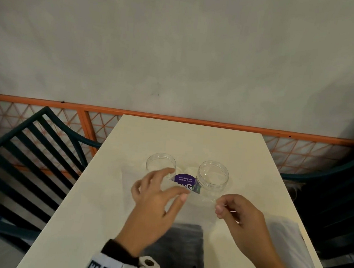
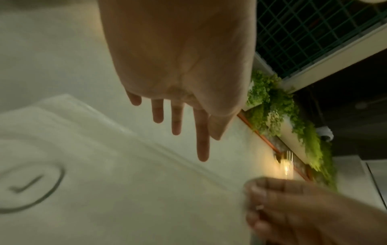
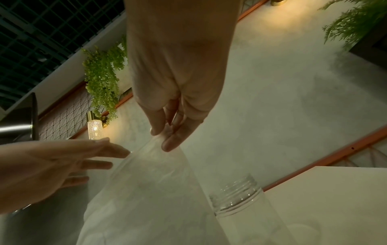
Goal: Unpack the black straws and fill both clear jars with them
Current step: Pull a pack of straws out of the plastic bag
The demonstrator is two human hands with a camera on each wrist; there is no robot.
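Note:
Two clear jars stand open on the cream table [image 1: 192, 139], the left jar [image 1: 161, 164] and the right jar [image 1: 213, 176] [image 3: 236, 199]. In front of them a clear plastic bag [image 1: 199, 211] [image 2: 125, 190] [image 3: 150, 190] is held upright, with a bundle of black straws [image 1: 182, 246] in its bottom. My right hand [image 1: 220, 205] [image 3: 162, 140] [image 2: 257, 199] pinches the bag's top right corner. My left hand [image 1: 176, 184] [image 2: 209, 147] [image 3: 108, 157] is open with spread fingers at the bag's top left edge. Whether it touches the bag I cannot tell.
A purple round label [image 1: 184, 181] shows between the jars. A white plastic bag [image 1: 291, 242] lies on the table at the right, near the edge. Dark slatted chairs [image 1: 28, 162] flank the table, and a grey wall with an orange rail [image 1: 173, 117] closes the far side.

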